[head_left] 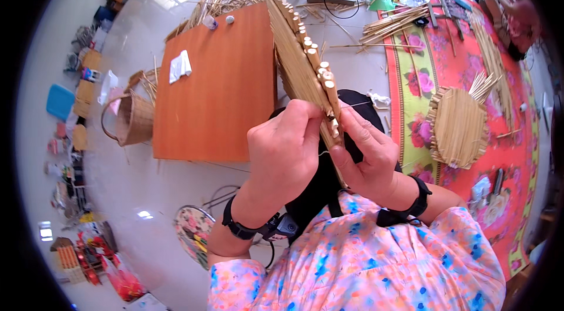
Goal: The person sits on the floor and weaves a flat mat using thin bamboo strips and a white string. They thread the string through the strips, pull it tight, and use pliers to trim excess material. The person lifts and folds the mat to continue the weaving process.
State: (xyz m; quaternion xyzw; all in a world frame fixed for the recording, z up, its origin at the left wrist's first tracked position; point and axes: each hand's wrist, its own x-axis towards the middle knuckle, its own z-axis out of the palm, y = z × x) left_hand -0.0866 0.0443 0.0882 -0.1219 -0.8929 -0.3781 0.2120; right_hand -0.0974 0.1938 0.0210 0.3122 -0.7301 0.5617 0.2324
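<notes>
Pale, shiny floor (147, 193) spreads around an orange-brown table (217, 88) and a red flowered mat (502, 164) in the head view. Above the person's lap, a panel of straw-coloured sticks (296, 64) stands on edge. The left hand (285, 149) is curled closed against its near end; what its fingertips pinch is hidden. The right hand (371, 152) grasps that end from the right, beside a thin thread (358, 103).

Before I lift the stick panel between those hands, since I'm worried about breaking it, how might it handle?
The stick panel is probably stiff lengthwise: it extends straight beyond the left hand and right hand. It may be light for its size, being made of slender sticks. Its uneven round cut ends could catch on things.
</notes>
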